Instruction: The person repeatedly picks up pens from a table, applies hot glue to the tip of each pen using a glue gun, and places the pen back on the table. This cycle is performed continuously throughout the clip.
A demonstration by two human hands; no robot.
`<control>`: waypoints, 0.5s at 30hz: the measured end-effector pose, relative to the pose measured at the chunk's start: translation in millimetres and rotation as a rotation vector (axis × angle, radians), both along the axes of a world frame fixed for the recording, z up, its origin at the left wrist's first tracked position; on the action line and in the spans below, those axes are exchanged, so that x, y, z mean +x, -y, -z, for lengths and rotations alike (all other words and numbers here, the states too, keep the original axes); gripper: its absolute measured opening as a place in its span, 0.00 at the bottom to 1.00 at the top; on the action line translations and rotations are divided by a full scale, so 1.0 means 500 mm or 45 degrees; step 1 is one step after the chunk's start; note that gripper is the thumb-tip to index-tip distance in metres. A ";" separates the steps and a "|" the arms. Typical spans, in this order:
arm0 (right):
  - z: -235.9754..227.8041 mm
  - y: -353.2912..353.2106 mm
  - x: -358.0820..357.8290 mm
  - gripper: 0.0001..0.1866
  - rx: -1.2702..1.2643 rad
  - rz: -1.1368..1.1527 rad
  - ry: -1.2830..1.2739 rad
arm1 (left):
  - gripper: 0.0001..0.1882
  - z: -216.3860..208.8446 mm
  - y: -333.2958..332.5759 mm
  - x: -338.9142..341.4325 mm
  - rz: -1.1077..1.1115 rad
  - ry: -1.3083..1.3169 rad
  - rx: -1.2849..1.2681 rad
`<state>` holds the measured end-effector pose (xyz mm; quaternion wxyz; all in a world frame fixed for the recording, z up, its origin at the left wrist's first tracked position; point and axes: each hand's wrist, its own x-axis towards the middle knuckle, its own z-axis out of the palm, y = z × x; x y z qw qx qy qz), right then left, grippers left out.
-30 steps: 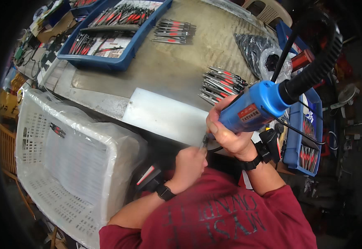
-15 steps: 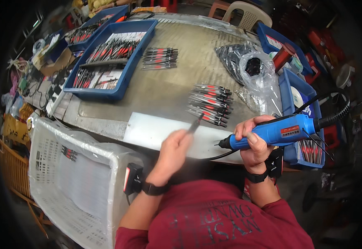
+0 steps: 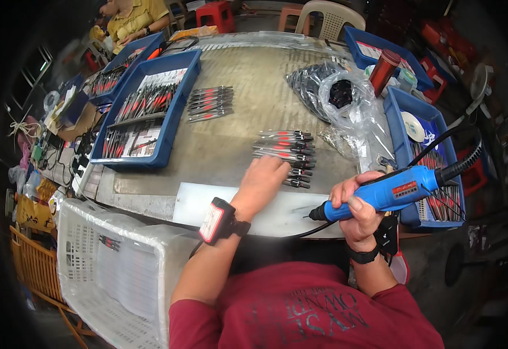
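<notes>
My right hand grips a blue electric screwdriver, its black tip pointing left above a white board. My left hand reaches over the near end of a row of slim pen-shaped tools in silver, black and red. Its fingers are curled together and touch the row; the fingertips are hidden, so what they hold cannot be made out. A second group of the same tools lies farther back and to the left.
Blue trays of similar tools stand at left and right. A white lined crate sits below the table's front left. A clear plastic bag lies at back right. Another person in yellow sits at the far left.
My left hand has moved forward from above the white board to the row of tools. The slim dark tool it held is no longer distinguishable. My right hand keeps the screwdriver.
</notes>
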<state>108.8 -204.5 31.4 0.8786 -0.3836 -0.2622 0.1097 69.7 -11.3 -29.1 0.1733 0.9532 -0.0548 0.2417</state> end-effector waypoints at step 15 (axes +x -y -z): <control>0.006 0.010 0.005 0.23 -0.081 -0.010 -0.081 | 0.13 -0.005 -0.014 0.021 -0.069 -0.006 -0.168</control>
